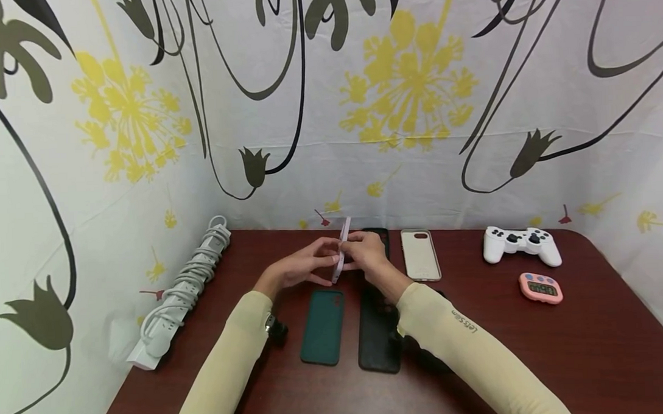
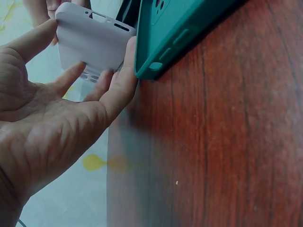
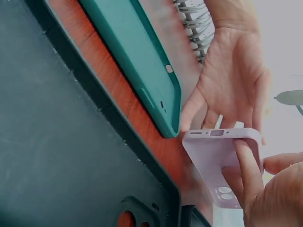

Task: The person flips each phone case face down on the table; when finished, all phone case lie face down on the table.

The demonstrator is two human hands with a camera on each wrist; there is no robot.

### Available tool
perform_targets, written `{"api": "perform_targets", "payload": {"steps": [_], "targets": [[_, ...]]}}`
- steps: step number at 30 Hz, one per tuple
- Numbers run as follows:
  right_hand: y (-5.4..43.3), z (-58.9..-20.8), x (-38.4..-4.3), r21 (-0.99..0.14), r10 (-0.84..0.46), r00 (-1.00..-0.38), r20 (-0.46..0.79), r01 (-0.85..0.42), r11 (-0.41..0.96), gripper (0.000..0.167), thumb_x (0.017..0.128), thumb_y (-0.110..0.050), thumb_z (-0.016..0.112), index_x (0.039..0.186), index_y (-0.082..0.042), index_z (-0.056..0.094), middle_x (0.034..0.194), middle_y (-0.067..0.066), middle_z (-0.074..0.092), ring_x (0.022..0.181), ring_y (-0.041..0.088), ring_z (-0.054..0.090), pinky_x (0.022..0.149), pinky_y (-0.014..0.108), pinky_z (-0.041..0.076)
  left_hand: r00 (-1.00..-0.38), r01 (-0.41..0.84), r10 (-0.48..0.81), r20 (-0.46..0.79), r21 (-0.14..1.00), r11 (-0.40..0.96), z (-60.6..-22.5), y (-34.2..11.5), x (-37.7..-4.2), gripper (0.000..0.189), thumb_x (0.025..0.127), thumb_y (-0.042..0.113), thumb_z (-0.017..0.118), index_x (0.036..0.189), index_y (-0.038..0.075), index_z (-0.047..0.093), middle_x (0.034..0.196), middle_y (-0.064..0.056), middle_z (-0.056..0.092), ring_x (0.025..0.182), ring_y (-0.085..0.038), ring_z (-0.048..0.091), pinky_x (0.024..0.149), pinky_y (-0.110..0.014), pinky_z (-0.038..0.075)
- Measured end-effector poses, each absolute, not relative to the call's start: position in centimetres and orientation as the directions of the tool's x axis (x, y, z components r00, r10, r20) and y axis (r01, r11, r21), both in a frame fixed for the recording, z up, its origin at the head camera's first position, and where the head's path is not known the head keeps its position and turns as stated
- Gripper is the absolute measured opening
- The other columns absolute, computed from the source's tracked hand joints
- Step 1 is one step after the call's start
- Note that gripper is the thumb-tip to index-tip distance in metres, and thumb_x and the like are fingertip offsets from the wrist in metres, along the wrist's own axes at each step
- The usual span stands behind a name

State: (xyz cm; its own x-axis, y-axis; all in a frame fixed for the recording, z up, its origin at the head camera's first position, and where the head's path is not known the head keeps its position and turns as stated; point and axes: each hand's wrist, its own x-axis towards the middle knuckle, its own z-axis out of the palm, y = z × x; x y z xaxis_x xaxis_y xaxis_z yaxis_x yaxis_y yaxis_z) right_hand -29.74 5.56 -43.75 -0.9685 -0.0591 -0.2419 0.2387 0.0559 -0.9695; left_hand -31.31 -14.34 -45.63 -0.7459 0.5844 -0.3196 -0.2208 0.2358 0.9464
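Both hands hold a pale lilac phone case [image 1: 338, 271] raised and tilted on edge over the back middle of the table. My left hand [image 1: 303, 266] has its thumb at one corner; its other fingertips touch the back and opposite edge in the left wrist view. From the other side my right hand [image 1: 370, 254] grips the case, fingers reaching inside the shell in the right wrist view. Camera holes show in the lilac case [image 2: 92, 40]. Just in front lies a dark green phone case [image 1: 322, 329], beside a larger black case [image 1: 379, 345] partly under the right forearm.
Behind the right hand lies another black case [image 1: 379, 233], partly hidden. To its right are a cream phone case [image 1: 421, 258], a white game controller [image 1: 494, 250] and a pink digital timer [image 1: 541, 288]. A power strip [image 1: 145, 356] wrapped in cable lies along the left edge.
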Motion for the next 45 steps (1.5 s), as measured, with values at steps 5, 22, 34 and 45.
{"api": "perform_targets", "payload": {"steps": [5,22,34,45], "targets": [[5.7,-43.3,-29.9,-0.972,-0.088,-0.968,-0.236,0.234,0.033,0.037,0.103,-0.010,0.062,0.137,0.005,0.066,0.135,0.027,0.066,0.108,0.036,0.077,0.071,0.034,0.067,-0.756,-0.208,0.579,-0.305,0.951,0.228,-45.5,-14.5,-31.2,0.062,0.109,0.032,0.061,0.162,0.030,0.030,0.162,-0.017,0.037,0.141,-0.038,0.052,0.104,-0.058,0.058],[6.4,-44.0,-30.2,-0.969,-0.106,-0.963,-0.247,0.245,0.037,0.040,0.101,-0.006,0.063,0.140,0.005,0.062,0.132,0.027,0.067,0.103,0.027,0.076,0.069,0.033,0.067,-0.885,-0.233,0.365,-0.287,0.955,0.185,-46.3,-15.1,-31.6,0.073,0.102,-0.001,0.065,0.164,0.011,0.028,0.154,-0.027,0.044,0.114,-0.037,0.068,0.085,-0.054,0.065],[6.2,-45.5,-31.1,-0.952,-0.076,-0.975,-0.210,0.186,0.245,0.037,0.098,-0.004,0.068,0.133,0.006,0.062,0.120,0.027,0.071,0.096,0.030,0.078,0.067,0.038,0.067,-0.898,-0.243,0.306,-0.317,0.935,0.258,-46.3,-15.8,-32.1,0.065,0.098,0.002,0.073,0.156,0.008,0.045,0.148,-0.023,0.051,0.099,-0.028,0.071,0.080,-0.047,0.067],[4.7,-45.3,-31.2,-0.818,-0.076,-0.990,-0.122,0.057,0.572,0.040,0.092,-0.003,0.075,0.130,0.003,0.066,0.113,0.017,0.071,0.085,0.026,0.075,0.065,0.034,0.066,-0.920,-0.230,0.234,-0.314,0.917,0.325,-46.2,-15.7,-32.0,0.067,0.097,0.002,0.075,0.157,0.011,0.046,0.140,-0.022,0.054,0.099,-0.030,0.072,0.073,-0.045,0.067]]}}
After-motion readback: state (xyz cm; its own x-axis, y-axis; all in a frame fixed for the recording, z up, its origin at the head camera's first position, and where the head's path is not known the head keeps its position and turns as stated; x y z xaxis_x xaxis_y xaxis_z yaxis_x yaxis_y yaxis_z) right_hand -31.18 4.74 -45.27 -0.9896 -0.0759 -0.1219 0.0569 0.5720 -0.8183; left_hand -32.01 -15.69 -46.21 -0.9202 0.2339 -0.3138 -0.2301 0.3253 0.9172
